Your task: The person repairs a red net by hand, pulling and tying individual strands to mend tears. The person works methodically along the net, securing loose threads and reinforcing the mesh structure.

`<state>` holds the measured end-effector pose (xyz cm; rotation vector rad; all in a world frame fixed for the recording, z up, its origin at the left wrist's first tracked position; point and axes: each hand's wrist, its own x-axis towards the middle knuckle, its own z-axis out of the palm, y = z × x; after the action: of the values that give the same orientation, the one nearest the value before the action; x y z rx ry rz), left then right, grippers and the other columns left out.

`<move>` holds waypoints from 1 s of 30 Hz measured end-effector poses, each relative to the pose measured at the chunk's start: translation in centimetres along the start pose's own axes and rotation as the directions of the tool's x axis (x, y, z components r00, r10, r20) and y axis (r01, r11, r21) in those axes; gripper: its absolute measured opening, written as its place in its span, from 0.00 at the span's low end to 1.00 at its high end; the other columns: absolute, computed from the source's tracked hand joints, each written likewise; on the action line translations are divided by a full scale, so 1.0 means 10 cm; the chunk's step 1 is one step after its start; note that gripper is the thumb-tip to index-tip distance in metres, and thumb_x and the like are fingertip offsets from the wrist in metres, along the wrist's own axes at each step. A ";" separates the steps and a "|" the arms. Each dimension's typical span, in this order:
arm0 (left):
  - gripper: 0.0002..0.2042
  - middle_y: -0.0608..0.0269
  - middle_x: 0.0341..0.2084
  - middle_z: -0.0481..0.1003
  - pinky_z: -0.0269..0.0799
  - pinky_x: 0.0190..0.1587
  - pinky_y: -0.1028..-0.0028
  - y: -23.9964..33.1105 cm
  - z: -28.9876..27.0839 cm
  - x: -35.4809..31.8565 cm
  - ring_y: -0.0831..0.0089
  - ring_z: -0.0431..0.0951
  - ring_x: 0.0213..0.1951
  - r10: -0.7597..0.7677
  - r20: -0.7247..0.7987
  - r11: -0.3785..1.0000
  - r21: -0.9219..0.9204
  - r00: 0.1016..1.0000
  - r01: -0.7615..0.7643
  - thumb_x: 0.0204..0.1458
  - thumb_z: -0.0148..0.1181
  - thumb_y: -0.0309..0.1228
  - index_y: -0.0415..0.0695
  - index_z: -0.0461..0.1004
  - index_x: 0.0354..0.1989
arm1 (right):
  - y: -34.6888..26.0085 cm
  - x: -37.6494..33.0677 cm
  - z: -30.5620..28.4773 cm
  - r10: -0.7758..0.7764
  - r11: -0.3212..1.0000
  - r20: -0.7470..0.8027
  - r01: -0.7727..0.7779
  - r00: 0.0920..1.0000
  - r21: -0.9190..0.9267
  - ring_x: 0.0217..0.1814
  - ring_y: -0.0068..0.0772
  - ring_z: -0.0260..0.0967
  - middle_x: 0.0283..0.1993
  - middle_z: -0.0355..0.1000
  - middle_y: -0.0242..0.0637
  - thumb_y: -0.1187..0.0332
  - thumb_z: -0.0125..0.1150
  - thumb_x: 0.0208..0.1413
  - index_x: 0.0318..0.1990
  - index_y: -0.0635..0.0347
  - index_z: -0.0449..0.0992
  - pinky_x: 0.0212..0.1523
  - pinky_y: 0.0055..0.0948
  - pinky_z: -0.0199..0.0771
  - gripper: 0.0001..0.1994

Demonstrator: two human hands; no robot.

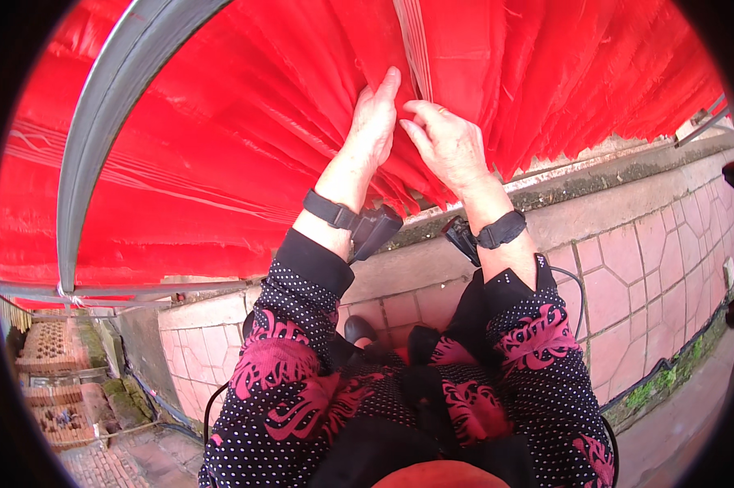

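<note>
Long sheets of red cloth (pixel 245 154) hang in many folds before me, with pale thread-like lines across them and frayed lower edges. My left hand (pixel 372 122) lies against the folds near the middle, its fingers stretched out and pointing away from me. Just to its right is my right hand (pixel 452 146), fingers bent toward the left hand and thumb apart from them. A small gap separates the two hands. Nothing shows in either hand, though the left palm side is partly hidden. A strip of pale lines (pixel 414 41) runs down the cloth just beyond the fingertips.
A curved grey metal bar (pixel 98 122) arches over the cloth at the left and meets a horizontal rail (pixel 163 289). Below the cloth runs a concrete ledge (pixel 546 224), then pink paving (pixel 619 276). Stacked perforated bricks (pixel 58 350) stand at the lower left.
</note>
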<state>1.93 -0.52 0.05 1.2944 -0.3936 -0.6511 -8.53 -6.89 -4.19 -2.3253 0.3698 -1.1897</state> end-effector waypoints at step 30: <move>0.29 0.56 0.56 0.72 0.59 0.62 0.69 -0.27 -0.68 -0.23 0.71 0.68 0.58 0.239 0.099 0.958 0.141 0.966 -0.251 0.64 0.46 0.50 0.35 0.67 0.61 | 0.27 0.04 -0.10 0.277 0.943 -0.206 -0.224 0.938 0.247 0.38 0.35 0.76 0.39 0.79 0.48 0.56 0.53 0.66 0.45 0.67 0.78 0.42 0.33 0.73 0.19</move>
<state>3.74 5.75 -4.04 1.3394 -0.6708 -0.4710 -9.14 -9.62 -4.94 -1.8863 0.5719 -1.3109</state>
